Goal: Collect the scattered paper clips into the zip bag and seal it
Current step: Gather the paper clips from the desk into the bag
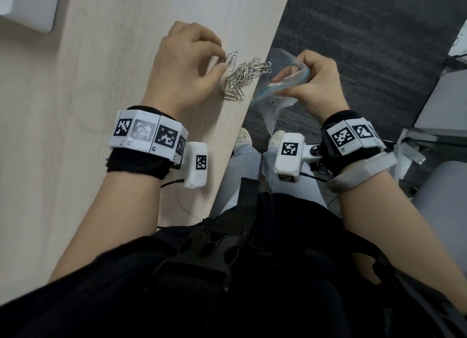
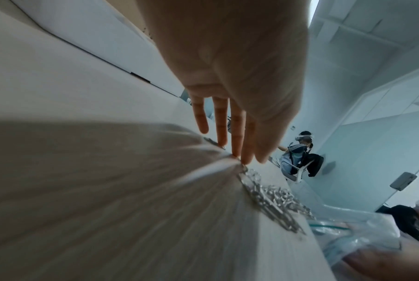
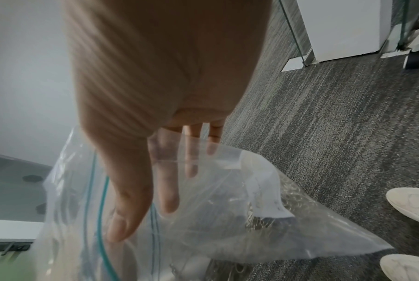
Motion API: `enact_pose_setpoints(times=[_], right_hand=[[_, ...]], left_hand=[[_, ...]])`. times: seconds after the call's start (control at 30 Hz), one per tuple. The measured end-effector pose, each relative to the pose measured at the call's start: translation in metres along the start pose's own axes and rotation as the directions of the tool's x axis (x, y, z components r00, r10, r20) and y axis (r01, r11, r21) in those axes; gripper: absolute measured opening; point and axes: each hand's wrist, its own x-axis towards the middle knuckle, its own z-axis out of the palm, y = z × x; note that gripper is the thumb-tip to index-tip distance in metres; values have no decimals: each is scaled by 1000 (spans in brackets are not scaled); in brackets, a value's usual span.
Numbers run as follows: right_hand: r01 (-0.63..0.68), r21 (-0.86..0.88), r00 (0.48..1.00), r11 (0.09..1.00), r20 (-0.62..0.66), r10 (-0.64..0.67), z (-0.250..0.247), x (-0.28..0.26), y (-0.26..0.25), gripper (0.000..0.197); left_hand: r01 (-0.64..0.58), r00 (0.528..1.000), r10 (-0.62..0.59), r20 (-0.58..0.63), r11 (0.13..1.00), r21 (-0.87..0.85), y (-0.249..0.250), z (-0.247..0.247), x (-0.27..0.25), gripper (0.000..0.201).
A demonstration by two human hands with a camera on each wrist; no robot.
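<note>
A pile of silver paper clips point(image 1: 242, 77) point(image 2: 273, 197) lies near the right edge of the light wooden table point(image 1: 101, 97). My left hand point(image 1: 222, 59) point(image 2: 249, 161) reaches onto the pile's far end, thumb and fingertips pinching a clip point(image 1: 231, 58). My right hand point(image 1: 290, 77) point(image 3: 143, 218) grips the mouth of the clear zip bag point(image 1: 275, 102) point(image 3: 251, 218) point(image 2: 362, 228), with its fingers inside the opening. The bag hangs just off the table edge, its blue-green zip strip parted. A few clips point(image 3: 254, 222) show inside it.
Dark grey carpet point(image 1: 353, 47) lies beyond the table edge, with my white shoes point(image 1: 243, 138) below the bag. A white flat object point(image 1: 27, 6) sits at the table's far left corner. In the left wrist view, two other people are in the background.
</note>
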Motion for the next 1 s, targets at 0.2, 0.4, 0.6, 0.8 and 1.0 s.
enact_pose_setpoints(times=[0.2, 0.4, 0.6, 0.8, 1.0], right_hand=[[1, -8, 1000, 1000, 3, -1, 0, -1, -1, 40], [8, -5, 1000, 1000, -4, -8, 2, -4, -2, 38], [15, -11, 1000, 1000, -4, -15, 3, -5, -2, 37], [14, 2, 1000, 1000, 9, -14, 2, -4, 0, 37], [17, -6, 1000, 1000, 2, -17, 0, -3, 1, 38]], left_hand=[[176, 959, -174, 224, 984, 9, 2, -12, -4, 106], [146, 966, -128, 223, 987, -64, 12, -4, 1, 79], [83, 971, -52, 235, 988, -127, 22, 11, 9, 60], [26, 971, 0, 238, 994, -104, 29, 22, 12, 39], [-35, 973, 43, 228, 999, -39, 39, 30, 13, 34]])
